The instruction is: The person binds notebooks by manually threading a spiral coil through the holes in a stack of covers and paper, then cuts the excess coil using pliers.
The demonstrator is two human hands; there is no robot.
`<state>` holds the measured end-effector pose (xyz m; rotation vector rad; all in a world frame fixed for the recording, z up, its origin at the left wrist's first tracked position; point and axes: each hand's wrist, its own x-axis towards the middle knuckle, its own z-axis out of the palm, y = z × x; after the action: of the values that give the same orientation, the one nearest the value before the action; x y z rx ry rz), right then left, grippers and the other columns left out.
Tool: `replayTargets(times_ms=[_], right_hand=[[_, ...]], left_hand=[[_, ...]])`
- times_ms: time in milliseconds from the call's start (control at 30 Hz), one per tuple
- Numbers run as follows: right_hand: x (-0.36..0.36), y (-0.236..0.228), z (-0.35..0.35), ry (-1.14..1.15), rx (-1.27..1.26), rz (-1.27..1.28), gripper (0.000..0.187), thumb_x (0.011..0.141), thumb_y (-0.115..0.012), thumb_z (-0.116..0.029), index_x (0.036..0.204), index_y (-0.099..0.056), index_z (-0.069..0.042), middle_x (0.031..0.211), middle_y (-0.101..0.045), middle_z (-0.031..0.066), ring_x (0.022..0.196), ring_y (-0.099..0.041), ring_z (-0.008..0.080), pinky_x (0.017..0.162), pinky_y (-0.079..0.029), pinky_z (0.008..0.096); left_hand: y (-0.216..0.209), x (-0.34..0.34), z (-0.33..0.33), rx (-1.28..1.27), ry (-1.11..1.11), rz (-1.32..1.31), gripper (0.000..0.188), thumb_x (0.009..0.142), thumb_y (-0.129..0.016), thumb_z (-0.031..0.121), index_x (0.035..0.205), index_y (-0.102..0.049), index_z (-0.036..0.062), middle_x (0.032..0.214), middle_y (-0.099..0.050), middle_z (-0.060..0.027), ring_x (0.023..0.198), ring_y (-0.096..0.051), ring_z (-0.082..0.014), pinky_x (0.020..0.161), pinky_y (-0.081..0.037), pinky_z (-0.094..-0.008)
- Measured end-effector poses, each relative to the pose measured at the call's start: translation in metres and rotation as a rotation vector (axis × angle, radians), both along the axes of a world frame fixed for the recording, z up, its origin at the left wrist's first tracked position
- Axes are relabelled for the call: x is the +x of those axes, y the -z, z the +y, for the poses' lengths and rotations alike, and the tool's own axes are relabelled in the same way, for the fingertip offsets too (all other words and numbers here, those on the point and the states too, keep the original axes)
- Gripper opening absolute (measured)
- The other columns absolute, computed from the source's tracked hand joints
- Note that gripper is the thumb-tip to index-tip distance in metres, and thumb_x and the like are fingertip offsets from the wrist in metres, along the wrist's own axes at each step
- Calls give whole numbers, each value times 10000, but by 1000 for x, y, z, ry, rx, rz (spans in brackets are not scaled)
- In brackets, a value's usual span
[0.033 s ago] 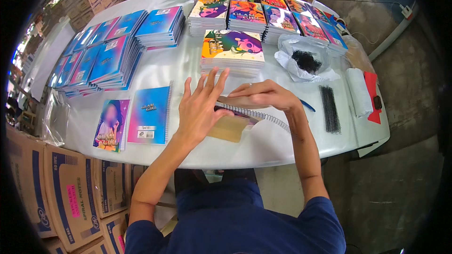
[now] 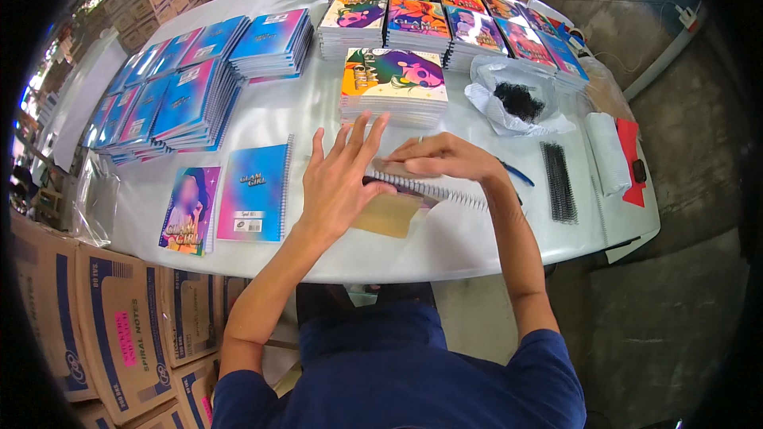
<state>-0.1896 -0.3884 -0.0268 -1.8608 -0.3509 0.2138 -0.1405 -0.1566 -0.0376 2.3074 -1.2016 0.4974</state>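
Note:
A notebook (image 2: 385, 216) with a tan back board lies in front of me, mostly hidden by my hands. Along its far edge runs a silvery wire coil (image 2: 457, 195), whose free end sticks out to the right beyond the pages. My left hand (image 2: 342, 179) rests over the notebook's left part, fingers spread, its thumb lying by the coil. Over the coil's left part is my right hand (image 2: 445, 157), fingers stretched out and slightly blurred; their exact contact is hidden. Just beyond my hands stands a stack of notebooks (image 2: 395, 83) with a colourful top cover.
At left lie a blue-pink notebook (image 2: 253, 192) and a purple cover (image 2: 189, 210). Blue notebook stacks (image 2: 183, 99) stand behind them. At right are blue-handled pliers (image 2: 517, 172), black coils (image 2: 559, 183) and a wrapper (image 2: 509, 95) of black bits. A co-worker sits across the table.
My right hand has shifted slightly left along the coil, its fingers now more blurred. More of the pliers shows beside its wrist. My left hand stays in place.

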Motion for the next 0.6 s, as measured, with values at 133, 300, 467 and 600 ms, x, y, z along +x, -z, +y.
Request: replayTargets(times_ms=[133,300,467,600], right_hand=[[2,0,3,-44,135,-30,452,887,-649,-359,1147,-678,10,1176,-643,137,1071,-576,214,915,-449,323],[9,-9,4,-39,161,37,501,894,-637,-415,1171,-669,1,1217,-629,154,1066,-576,226,928,-445,318],[24,-12,17,65,-228,85,470,892,-643,-415,1115,-699,-5,1178,-656,135,1095,-590,204,913,-467,330],[24,-1,18,-114,285,-121,479,879,-660,-433,1088,-709,-6,1076,-681,115,999,-611,184,831,-489,317]], left_hand=[[0,6,9,21,-75,-51,1124,562,-829,398,1510,-259,199,1495,-403,-88,1344,-416,-328,1097,-288,-551],[-1,13,15,-6,-125,6,1165,529,-864,323,1511,-254,181,1546,-298,-105,1388,-326,-375,1084,-318,-550],[7,21,20,-452,39,315,1225,524,-892,111,1527,-190,176,1596,-136,-123,1427,-251,-376,1073,-383,-507],[31,33,27,-608,29,486,1236,566,-866,11,1539,-124,183,1603,-113,-105,1428,-252,-337,1071,-411,-461]])
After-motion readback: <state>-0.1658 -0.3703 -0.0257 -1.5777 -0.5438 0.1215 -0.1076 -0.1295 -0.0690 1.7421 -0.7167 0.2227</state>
